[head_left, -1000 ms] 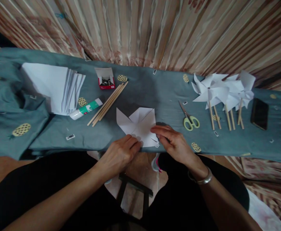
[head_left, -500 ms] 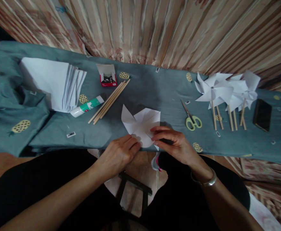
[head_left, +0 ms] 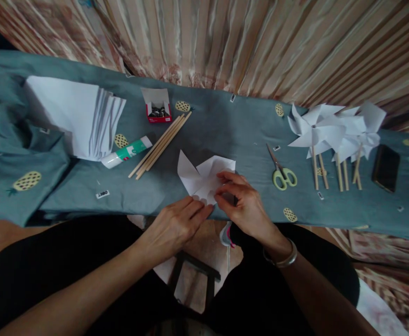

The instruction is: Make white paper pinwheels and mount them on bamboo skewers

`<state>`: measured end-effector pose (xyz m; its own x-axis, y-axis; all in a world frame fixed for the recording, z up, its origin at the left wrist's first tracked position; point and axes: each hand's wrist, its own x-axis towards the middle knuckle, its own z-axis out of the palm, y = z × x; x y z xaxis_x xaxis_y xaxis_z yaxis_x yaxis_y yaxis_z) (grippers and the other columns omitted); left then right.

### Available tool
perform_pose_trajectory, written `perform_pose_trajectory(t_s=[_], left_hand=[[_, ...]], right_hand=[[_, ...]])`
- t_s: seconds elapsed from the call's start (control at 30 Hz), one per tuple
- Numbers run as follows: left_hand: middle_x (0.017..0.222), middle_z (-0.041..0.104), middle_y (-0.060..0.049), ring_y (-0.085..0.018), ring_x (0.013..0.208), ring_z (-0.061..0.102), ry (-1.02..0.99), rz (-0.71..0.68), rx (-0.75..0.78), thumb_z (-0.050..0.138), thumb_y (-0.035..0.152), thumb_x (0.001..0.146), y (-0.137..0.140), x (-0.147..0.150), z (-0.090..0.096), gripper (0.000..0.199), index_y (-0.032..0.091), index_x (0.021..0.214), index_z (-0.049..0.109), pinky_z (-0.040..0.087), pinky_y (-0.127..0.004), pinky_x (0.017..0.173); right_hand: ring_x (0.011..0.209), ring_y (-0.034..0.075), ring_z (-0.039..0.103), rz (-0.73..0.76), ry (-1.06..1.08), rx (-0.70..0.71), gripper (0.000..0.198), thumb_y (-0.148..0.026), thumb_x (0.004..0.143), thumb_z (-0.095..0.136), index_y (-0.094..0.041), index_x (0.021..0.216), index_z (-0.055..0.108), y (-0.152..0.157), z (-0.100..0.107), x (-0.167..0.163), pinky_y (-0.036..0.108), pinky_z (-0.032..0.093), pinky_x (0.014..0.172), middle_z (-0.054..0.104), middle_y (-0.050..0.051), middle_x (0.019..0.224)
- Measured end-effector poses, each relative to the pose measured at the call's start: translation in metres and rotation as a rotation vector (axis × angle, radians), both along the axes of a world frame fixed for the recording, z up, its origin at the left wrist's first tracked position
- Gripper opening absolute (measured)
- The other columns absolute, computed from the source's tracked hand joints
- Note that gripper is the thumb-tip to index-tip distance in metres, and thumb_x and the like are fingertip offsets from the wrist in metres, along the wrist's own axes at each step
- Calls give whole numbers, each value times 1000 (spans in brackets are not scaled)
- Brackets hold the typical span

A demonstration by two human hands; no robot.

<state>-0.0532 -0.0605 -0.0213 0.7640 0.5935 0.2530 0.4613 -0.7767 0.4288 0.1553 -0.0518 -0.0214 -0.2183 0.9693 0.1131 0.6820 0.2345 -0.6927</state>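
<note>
Well — fingers [head_left: 233, 188] on folded paper [head_left: 204, 181].

Presses near edge of folded white paper [head_left: 203, 178] with fingers of left hand [head_left: 176, 221]. Holds right portion of same sheet between thumb and fingers of right hand [head_left: 246, 204], with silver bracelet [head_left: 289, 258] at wrist. Shows pointed flap raised at left of sheet. Includes, left of sheet on cloth-covered surface [head_left: 239, 135]: wooden sticks [head_left: 162, 143]; white-and-green tube [head_left: 131, 150] just beside sticks; open red box [head_left: 158, 119] containing small metal items; paper stack [head_left: 64, 114]. Includes, right of sheet: green-handled scissors [head_left: 279, 176], blades pointing away; overlapping paper pinwheels [head_left: 327, 133] on sticks; dark phone [head_left: 386, 169] just beside pinwheels. Shows pleated curtain [head_left: 208, 42] beyond far edge.
</note>
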Motion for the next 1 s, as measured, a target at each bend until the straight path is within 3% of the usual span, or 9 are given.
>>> perform_pose_trajectory(t_s=[0.3, 1.0], left_hand=[[102, 64, -13, -23, 97, 63, -84, 57, -63, 50, 9, 92, 1, 2, -9, 27, 6, 117, 57, 59, -36, 79], [102, 64, -13, -24, 96, 62, -69, 67, -52, 50, 10, 92, 1, 2, -11, 26, 6, 117, 57, 60, -37, 79]], right_hand=[[112, 26, 60, -30, -94, 48, 12, -13, 82, 59, -19, 82, 69, -1, -1, -8, 48, 49, 97, 64, 11, 121], [113, 27, 58, -6, -78, 92, 11, -11, 85, 58, -15, 86, 69, 0, -3, -10, 45, 48, 98, 65, 15, 120]])
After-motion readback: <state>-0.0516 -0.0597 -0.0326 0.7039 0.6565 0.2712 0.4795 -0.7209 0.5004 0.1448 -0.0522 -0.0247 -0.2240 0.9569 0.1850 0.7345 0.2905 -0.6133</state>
